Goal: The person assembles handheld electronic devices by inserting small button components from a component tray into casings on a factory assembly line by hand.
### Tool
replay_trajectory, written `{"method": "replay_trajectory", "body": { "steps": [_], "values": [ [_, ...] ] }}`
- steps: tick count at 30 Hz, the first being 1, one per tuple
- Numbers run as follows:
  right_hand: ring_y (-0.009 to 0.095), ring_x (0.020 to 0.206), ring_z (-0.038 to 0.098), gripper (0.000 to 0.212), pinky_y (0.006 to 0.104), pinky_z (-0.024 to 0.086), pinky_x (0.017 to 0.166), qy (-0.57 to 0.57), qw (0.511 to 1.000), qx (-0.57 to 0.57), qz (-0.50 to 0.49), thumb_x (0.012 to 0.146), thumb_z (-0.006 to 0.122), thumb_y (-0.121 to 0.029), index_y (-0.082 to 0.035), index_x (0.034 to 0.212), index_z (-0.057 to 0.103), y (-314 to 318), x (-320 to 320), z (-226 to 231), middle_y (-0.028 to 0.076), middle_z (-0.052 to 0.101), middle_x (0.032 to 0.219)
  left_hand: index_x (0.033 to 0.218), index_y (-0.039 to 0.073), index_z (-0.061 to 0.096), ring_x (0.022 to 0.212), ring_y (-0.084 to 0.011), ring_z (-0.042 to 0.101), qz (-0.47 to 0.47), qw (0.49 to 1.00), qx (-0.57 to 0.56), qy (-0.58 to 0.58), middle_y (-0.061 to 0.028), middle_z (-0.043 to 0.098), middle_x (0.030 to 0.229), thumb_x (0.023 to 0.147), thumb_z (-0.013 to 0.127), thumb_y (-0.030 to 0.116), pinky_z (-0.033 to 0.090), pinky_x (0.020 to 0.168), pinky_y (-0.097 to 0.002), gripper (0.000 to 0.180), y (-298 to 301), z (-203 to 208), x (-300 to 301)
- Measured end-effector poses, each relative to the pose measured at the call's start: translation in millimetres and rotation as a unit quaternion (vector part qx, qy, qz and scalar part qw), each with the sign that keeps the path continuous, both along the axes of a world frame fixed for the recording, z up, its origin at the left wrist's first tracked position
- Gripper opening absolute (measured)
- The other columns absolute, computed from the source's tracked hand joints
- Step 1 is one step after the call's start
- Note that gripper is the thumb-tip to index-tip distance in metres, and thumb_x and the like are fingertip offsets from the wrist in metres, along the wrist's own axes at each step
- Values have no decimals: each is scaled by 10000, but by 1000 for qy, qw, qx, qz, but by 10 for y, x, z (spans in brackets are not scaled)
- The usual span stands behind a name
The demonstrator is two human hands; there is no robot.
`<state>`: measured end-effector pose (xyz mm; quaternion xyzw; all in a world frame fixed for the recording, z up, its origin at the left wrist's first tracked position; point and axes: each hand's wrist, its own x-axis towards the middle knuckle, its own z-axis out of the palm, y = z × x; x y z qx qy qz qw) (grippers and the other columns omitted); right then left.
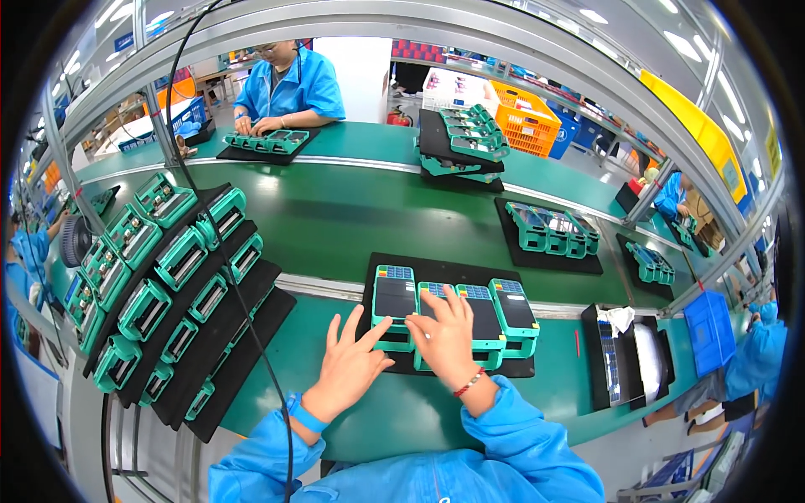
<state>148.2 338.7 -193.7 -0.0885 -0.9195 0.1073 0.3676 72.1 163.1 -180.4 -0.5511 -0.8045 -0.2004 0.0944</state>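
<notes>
Blue sleeves in from the lower edge, both hands down on the black tray at the near side of the green table. Left hand flat, fingers spread, gripping nothing, fingertips touching the leftmost green terminal on that tray. Right hand open too, palm down over the second terminal, pressing rather than clasping. 4 terminals side by side on the tray. Left of the tray, stacked trays of green housings. Beyond the tray, across the belt, another worker in blue.
</notes>
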Motion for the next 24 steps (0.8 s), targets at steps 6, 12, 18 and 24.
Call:
{"method": "replay_trajectory", "body": {
  "steps": [6, 12, 18, 24],
  "values": [
    [300, 1097, 519, 287, 410, 423, 886, -188, 952, -221, 97, 759, 719, -321, -120, 951, 650, 397, -148, 129, 113, 584, 1100, 665, 67, 669, 1217, -338, 429, -19, 1000, -10, 11, -23, 558, 1271, 747, 704, 236, 261, 1033, -574, 191, 22, 53, -25],
    [296, 992, 537, 276, 416, 428, 851, -196, 969, -113, 97, 745, 726, -294, -91, 881, 597, 448, -256, 111, 99, 582, 995, 766, 18, 670, 983, -247, 548, 43, 928, 250, -274, -48, 678, 931, 820, 640, 135, 394, 880, -379, 133, 79, -3, 35],
    [115, 932, 595, 350, 294, 461, 856, -143, 793, -503, 312, 831, 679, -91, -17, 1152, 562, -55, 443, 315, 36, 643, 995, 727, -48, 625, 777, -145, 568, 125, 767, 368, -511, -75, 599, 749, 883, 577, 91, 444, 692, -258, 214, 180, -85, 277],
    [80, 811, 575, 250, 269, 485, 760, -163, 792, -509, 295, 860, 646, -115, -29, 1086, 585, 92, 686, 223, 17, 619, 864, 1081, 2, 558, 980, -157, 559, -85, 788, 296, -533, -79, 568, 1072, 760, 689, -23, 456, 868, -296, 347, 223, -7, 441]
  ]
}}
